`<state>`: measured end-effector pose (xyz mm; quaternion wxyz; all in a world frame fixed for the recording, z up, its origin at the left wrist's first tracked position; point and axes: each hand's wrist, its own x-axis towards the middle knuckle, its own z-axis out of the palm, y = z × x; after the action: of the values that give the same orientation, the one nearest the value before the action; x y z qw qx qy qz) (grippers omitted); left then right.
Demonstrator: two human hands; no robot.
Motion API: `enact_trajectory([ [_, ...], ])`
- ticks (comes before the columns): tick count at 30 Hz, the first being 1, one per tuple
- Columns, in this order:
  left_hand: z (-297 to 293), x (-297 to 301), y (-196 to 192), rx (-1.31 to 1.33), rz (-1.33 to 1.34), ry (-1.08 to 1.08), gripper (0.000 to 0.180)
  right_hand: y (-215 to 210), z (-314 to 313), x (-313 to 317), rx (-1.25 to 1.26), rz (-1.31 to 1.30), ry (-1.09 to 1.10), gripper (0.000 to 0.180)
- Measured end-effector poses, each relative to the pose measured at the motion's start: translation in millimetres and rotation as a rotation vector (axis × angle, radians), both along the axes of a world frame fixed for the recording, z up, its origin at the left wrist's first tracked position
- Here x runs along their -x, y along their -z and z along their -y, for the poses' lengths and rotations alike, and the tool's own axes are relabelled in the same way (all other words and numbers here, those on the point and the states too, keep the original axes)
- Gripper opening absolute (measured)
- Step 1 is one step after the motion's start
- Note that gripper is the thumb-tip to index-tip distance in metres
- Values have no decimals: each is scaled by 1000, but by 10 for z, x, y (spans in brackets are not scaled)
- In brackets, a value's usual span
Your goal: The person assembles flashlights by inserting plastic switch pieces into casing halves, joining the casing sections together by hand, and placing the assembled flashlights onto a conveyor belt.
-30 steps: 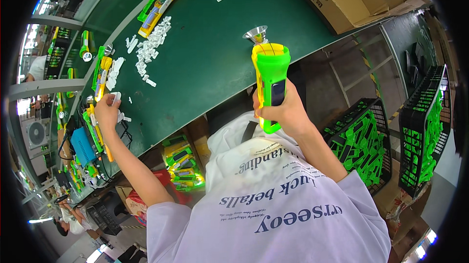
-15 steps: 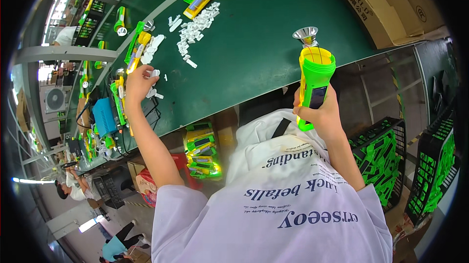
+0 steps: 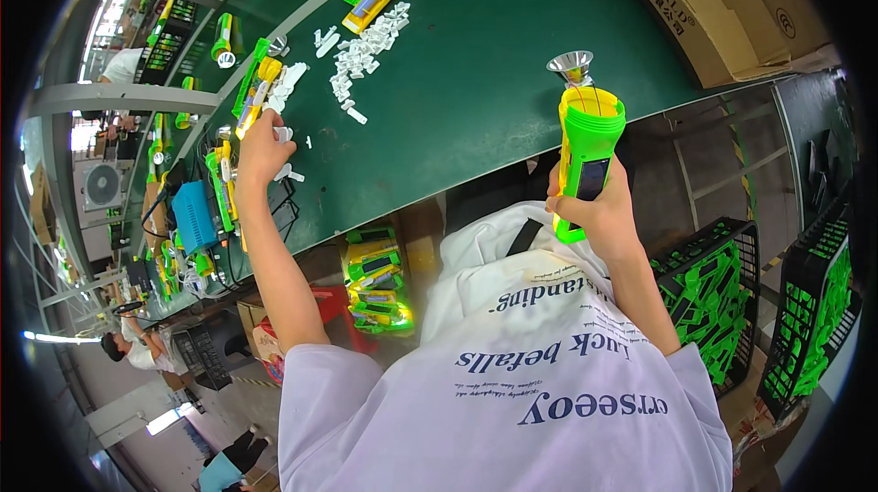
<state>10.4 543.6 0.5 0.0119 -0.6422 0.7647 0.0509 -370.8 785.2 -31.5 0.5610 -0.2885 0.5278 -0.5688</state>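
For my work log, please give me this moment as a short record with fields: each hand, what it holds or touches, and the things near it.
left hand: reaches out over the green table, fingers on small white parts
right hand: holds a green flashlight body upright, open end up
silver reflector cone: on the table just beyond the flashlight body
pile of white parts: farther out on the table
black crates: beside the person, filled with green pieces
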Motion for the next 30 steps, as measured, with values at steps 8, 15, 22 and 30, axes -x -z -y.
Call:
enact_trajectory([
  [8, -96, -4, -34, 66, -253, 60, 40, 14, -23, -17, 10, 14, 15, 43],
  [15, -1249, 1323, -368, -129, -1404, 281, 36, 51, -27, -27, 36, 264, -42, 48],
  [22, -1664, 2218, 8, -505, -1502, 434, 35, 97, -49, -15, 54, 166, -35, 51],
  [30, -1753, 2349, 12, -430, -1409, 411, 34, 2, -62, -41, 19, 100, 44, 56],
])
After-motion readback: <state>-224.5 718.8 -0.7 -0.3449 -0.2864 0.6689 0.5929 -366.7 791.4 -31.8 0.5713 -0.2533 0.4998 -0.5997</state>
